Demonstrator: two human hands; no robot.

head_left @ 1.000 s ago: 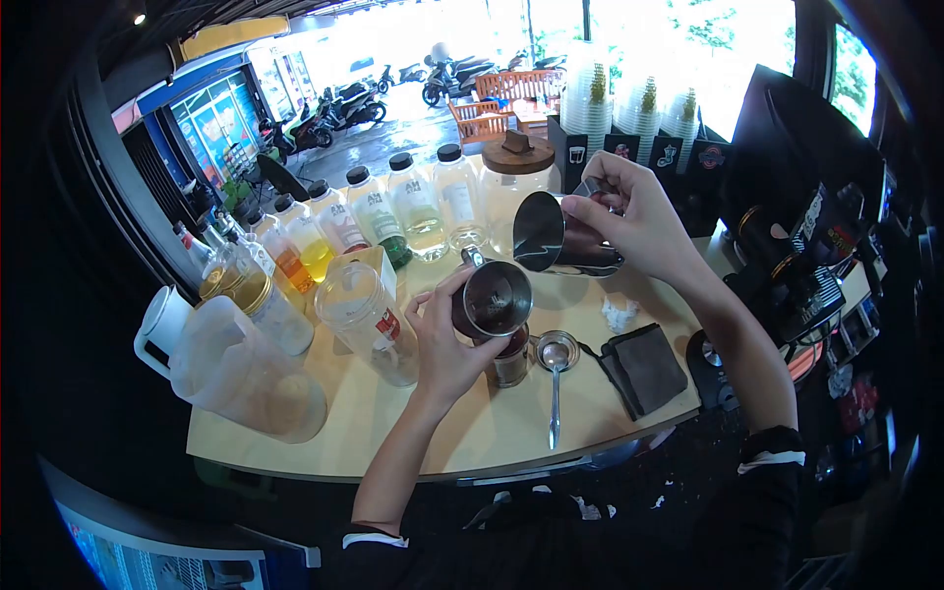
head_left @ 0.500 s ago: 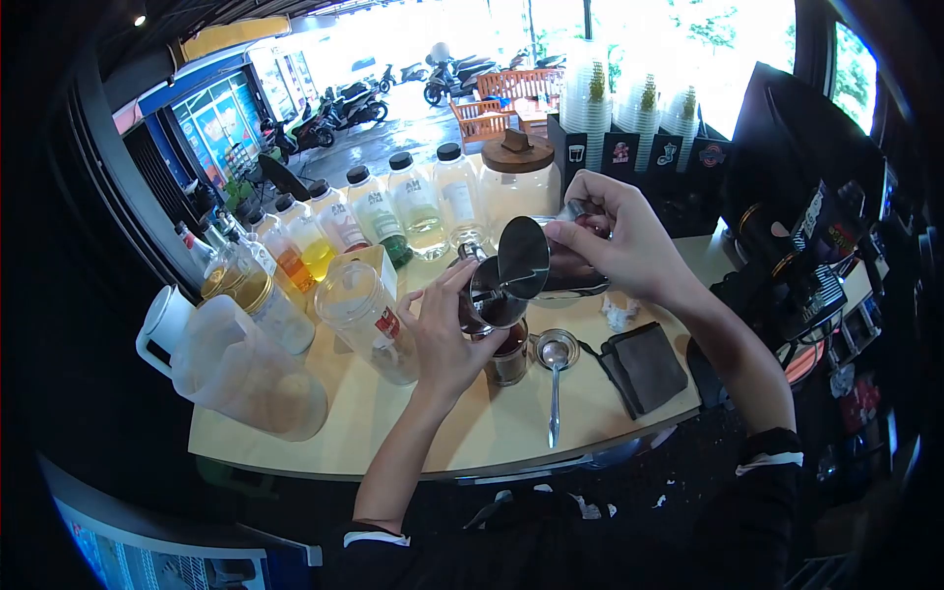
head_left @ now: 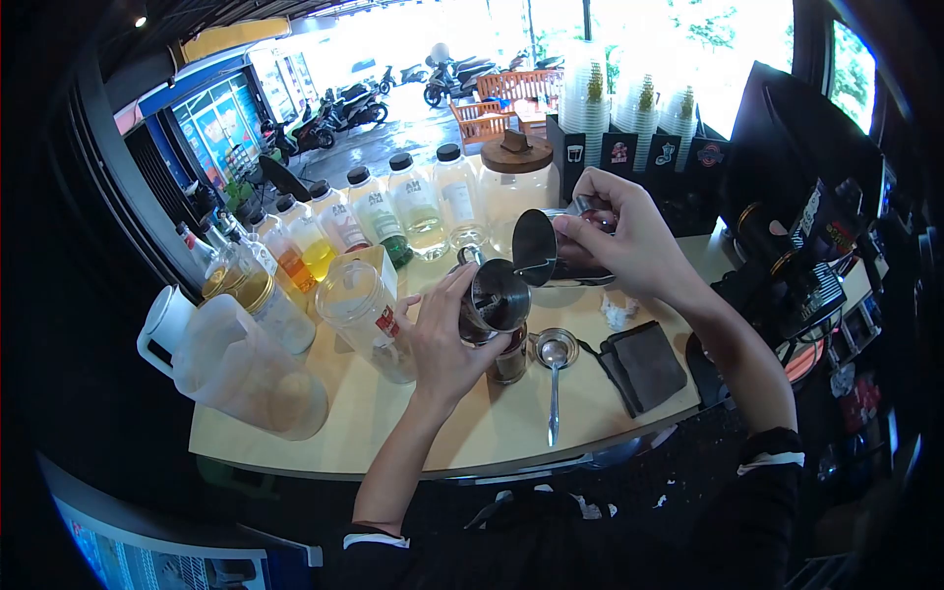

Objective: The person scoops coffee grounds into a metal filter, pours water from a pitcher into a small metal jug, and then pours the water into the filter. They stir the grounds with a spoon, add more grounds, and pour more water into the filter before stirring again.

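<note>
My left hand is wrapped round a steel pitcher, with its mouth turned toward me. Directly beyond its rim, my right hand grips the handle of a second steel pitcher, which is tilted so its spout hangs over the first. A small glass with dark contents stands on the table under the left pitcher, partly covered by it and my fingers. Just right of it, a long-handled spoon rests with its bowl in a small round metal dish.
A dark folded cloth and crumpled tissue lie to the right. Left are a clear plastic jug and a lidded clear container. Several syrup bottles, a wooden-lidded jar and stacked cups line the back.
The right pitcher has shifted slightly right and its spout has lowered. The left pitcher's mouth now shows more openly, with its rim a little farther right.
</note>
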